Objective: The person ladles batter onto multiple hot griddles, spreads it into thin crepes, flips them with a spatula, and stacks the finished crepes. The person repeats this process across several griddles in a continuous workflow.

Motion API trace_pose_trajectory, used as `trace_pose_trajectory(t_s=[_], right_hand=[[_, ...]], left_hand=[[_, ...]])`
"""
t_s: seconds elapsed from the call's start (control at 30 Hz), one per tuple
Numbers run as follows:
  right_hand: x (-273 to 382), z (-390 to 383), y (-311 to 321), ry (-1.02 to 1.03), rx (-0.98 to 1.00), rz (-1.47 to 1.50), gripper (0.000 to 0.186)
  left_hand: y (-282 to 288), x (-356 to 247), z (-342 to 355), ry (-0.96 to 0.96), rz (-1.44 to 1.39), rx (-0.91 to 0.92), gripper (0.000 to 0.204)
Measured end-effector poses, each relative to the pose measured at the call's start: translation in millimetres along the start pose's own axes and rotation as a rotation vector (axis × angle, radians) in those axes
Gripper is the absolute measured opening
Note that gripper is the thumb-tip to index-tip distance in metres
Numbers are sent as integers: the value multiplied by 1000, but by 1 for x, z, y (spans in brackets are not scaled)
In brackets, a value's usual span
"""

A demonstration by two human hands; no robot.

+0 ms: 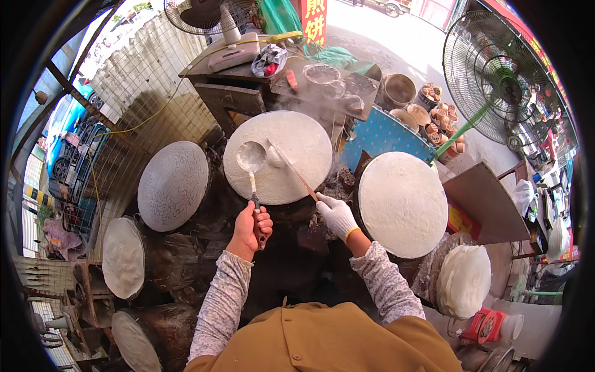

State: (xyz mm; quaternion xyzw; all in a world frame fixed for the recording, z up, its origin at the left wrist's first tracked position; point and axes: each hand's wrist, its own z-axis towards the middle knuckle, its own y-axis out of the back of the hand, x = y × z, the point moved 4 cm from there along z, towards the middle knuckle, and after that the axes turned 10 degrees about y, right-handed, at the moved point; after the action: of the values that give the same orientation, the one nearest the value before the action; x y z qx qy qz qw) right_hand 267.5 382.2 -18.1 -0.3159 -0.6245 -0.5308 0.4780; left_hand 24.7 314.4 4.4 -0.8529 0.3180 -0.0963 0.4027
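Note:
My bare left hand grips the handle of a metal ladle, whose bowl is over a round griddle coated with pale batter. My right hand, in a white glove, holds a long thin spatula with a wooden-coloured handle end. It slants across the same griddle toward a small pale mound beside the ladle. Steam rises behind the griddle. A second white-covered griddle is just right of my right hand, and a crackled pale one stands to the left.
More coated griddles flank me. Ahead are a cluttered bench, blue dotted panel and several containers. A large fan stands at right, a wire fence at left, a brown board beside the right griddle.

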Motion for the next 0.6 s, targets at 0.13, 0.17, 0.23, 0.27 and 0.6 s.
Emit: trace_pose_trajectory(t_s=[0.13,0.17,0.23,0.27,0.6], right_hand=[[-5,9,21,26,-40,-115,42],[-10,4,19,45,-22,-164,43],[-8,-12,12,51,40,-149,42],[-11,-22,11,57,25,-120,42],[-29,-41,-42,-103,31,145,34]], left_hand=[[-5,6,14,-69,43,-144,42],[-5,9,20,-59,25,-147,41],[-10,12,24,-71,-3,-187,41],[-12,15,24,-84,-16,-225,41],[-88,59,87,-161,-222,-302,48]])
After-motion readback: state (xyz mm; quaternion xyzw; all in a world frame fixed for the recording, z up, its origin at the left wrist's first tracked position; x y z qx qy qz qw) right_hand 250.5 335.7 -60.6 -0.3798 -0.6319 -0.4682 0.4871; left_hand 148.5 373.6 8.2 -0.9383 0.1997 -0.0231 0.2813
